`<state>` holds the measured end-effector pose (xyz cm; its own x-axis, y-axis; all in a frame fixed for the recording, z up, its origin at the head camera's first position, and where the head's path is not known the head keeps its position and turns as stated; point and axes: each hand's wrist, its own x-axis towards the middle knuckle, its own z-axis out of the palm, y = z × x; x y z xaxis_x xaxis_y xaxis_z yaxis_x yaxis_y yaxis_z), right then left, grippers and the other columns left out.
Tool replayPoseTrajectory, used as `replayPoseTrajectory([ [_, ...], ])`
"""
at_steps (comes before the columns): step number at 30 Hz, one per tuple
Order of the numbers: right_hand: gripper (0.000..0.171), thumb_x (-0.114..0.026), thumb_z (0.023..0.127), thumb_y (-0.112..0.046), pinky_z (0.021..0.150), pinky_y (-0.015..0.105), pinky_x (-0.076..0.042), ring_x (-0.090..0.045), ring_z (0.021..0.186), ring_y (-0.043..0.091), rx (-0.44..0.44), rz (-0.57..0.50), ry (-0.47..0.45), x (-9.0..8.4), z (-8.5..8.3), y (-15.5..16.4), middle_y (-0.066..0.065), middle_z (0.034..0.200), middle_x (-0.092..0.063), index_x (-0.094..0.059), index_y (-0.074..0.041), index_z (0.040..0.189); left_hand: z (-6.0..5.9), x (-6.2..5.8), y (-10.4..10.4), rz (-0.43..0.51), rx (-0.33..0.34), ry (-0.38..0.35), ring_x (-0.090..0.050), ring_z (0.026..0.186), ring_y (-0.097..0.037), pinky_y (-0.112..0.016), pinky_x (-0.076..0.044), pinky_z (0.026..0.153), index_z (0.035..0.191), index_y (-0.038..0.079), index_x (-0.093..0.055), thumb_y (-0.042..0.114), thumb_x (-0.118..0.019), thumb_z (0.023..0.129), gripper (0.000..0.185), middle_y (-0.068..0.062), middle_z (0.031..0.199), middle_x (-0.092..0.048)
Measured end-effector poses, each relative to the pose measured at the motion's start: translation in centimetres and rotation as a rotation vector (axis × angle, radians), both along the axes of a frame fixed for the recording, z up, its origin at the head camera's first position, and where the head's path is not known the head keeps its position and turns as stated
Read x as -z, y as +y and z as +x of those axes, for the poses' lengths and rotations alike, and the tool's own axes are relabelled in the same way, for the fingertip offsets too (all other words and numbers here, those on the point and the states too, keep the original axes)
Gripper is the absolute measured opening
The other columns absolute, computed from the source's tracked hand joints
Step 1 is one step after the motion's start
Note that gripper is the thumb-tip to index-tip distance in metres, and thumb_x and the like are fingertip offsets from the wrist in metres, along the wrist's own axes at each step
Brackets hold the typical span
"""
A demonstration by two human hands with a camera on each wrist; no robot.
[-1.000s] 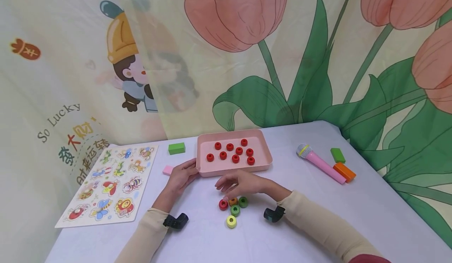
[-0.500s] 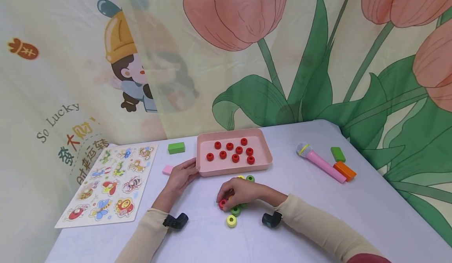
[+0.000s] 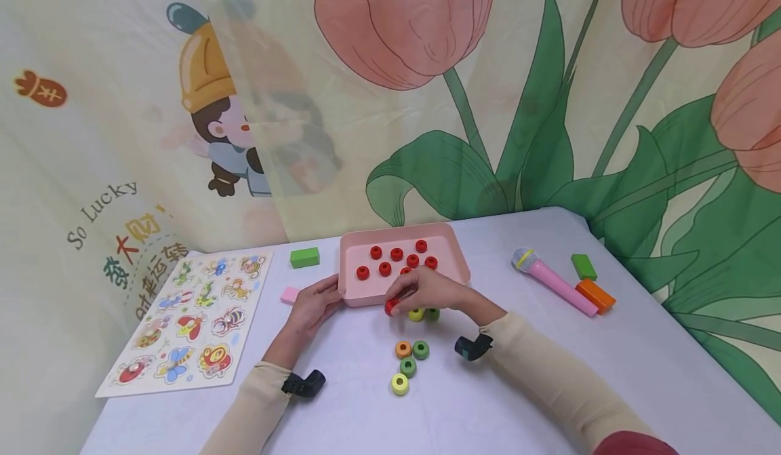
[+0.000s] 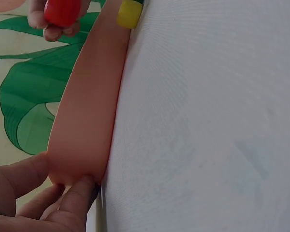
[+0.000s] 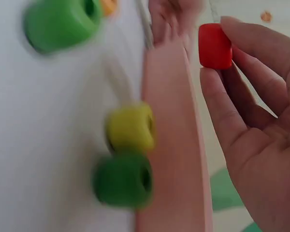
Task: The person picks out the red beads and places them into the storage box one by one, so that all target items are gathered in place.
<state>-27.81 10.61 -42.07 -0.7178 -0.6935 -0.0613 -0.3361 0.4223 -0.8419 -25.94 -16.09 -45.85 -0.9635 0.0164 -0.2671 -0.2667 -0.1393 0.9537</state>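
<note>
Head view: white table point(image 3: 549, 387), largest thing in shot. Insect puzzle board point(image 3: 189, 319) lies well out past the left hand's knuckles. Pink tray point(image 3: 451, 248) sits just beyond both sets of fingertips, with red beads point(image 3: 396, 254) loose inside. Pink toy microphone point(image 3: 552, 281) is well off to the right of the right hand, orange block point(image 3: 594, 298) and a green block point(image 3: 583, 267) just beside it. Another green block point(image 3: 304, 257) and a small pink block point(image 3: 289, 295) sit near the left hand's fingertips, outside the tray's left end.

Left hand point(image 3: 312, 306): fingers curled onto the tray's near-left corner, gripping its wall; left wrist view shows thumb and fingers point(image 4: 75, 198) pressed on the rim.

Right hand point(image 3: 427, 289): thumb and fingertips clamped on a red bead point(image 3: 391, 306), held at the tray's near rim, above the table; right wrist view shows the pinch clearly.

Directly under the right palm: yellow bead point(image 3: 416, 314) and green bead point(image 3: 432, 314), touching the tray's near wall. Behind the right wrist: orange bead point(image 3: 403, 349), two more green beads point(image 3: 419, 350), one yellow-green bead point(image 3: 399, 384), clustered close.
</note>
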Motion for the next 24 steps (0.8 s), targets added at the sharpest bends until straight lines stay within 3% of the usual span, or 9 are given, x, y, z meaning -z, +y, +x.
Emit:
replayPoseTrajectory([
  [6,0.023,-0.080,0.084,-0.021,0.079,0.028,-0.054,-0.057,0.102,0.015,0.193,0.061,0.041,-0.5,-2.6,1.2,-0.009,0.100,-0.070,-0.077,-0.021,0.107,0.0,0.0,0.1,-0.006,0.002,0.005,-0.046,0.132,-0.033,-0.040,-0.043,0.105,0.146,-0.004,-0.042,-0.004,-0.057,0.096,0.052,-0.023,0.147,-0.044],
  [9,0.025,-0.080,0.084,-0.022,0.068,0.029,-0.051,-0.056,0.096,0.018,0.240,0.070,-0.007,-0.3,-3.5,1.3,-0.008,0.100,-0.069,-0.077,-0.020,0.109,0.0,0.0,0.1,-0.005,0.003,0.005,-0.046,0.132,-0.032,-0.040,-0.043,0.105,0.146,-0.004,-0.042,-0.004,-0.057,0.096,0.052,-0.022,0.147,-0.044],
  [13,0.026,-0.082,0.082,-0.023,0.067,0.029,-0.050,-0.058,0.090,0.020,0.257,0.077,-0.058,0.0,-4.5,0.9,-0.005,0.098,-0.070,-0.078,-0.021,0.108,0.0,-0.1,0.0,0.014,0.014,0.022,-0.044,0.133,-0.033,-0.040,-0.042,0.105,0.146,-0.006,-0.040,-0.006,-0.055,0.096,0.052,-0.024,0.147,-0.042],
  [15,0.025,-0.082,0.081,-0.023,0.072,0.026,-0.052,-0.058,0.093,0.018,0.261,0.090,-0.057,0.1,-4.8,0.6,-0.005,0.098,-0.070,-0.078,-0.023,0.106,0.0,-0.1,-0.1,0.024,0.017,0.027,-0.044,0.133,-0.033,-0.040,-0.041,0.105,0.146,-0.007,-0.040,-0.006,-0.055,0.096,0.052,-0.024,0.147,-0.041],
  [18,0.022,-0.083,0.080,-0.024,0.067,0.024,-0.050,-0.058,0.091,0.018,0.264,0.110,-0.031,0.2,-5.1,0.0,-0.007,0.097,-0.070,-0.079,-0.025,0.102,0.0,-0.2,-0.1,0.024,0.022,0.028,-0.043,0.134,-0.033,-0.041,-0.041,0.106,0.146,-0.006,-0.040,-0.005,-0.056,0.096,0.052,-0.024,0.148,-0.041],
  [22,0.021,-0.083,0.081,-0.019,0.059,0.024,-0.046,-0.058,0.086,0.019,0.234,0.094,-0.026,0.4,-5.1,-0.9,-0.004,0.095,-0.069,-0.079,-0.020,0.102,0.0,-0.2,-0.1,0.021,0.026,0.030,-0.043,0.134,-0.033,-0.041,-0.041,0.106,0.146,-0.006,-0.040,-0.005,-0.056,0.096,0.052,-0.024,0.148,-0.041],
  [24,0.021,-0.082,0.082,-0.016,0.062,0.023,-0.048,-0.057,0.090,0.018,0.212,0.084,-0.031,0.4,-5.0,-1.4,-0.003,0.096,-0.068,-0.078,-0.017,0.103,0.0,-0.2,0.0,0.017,0.030,0.034,-0.043,0.134,-0.033,-0.041,-0.040,0.107,0.146,-0.006,-0.039,-0.005,-0.055,0.096,0.052,-0.025,0.148,-0.040],
])
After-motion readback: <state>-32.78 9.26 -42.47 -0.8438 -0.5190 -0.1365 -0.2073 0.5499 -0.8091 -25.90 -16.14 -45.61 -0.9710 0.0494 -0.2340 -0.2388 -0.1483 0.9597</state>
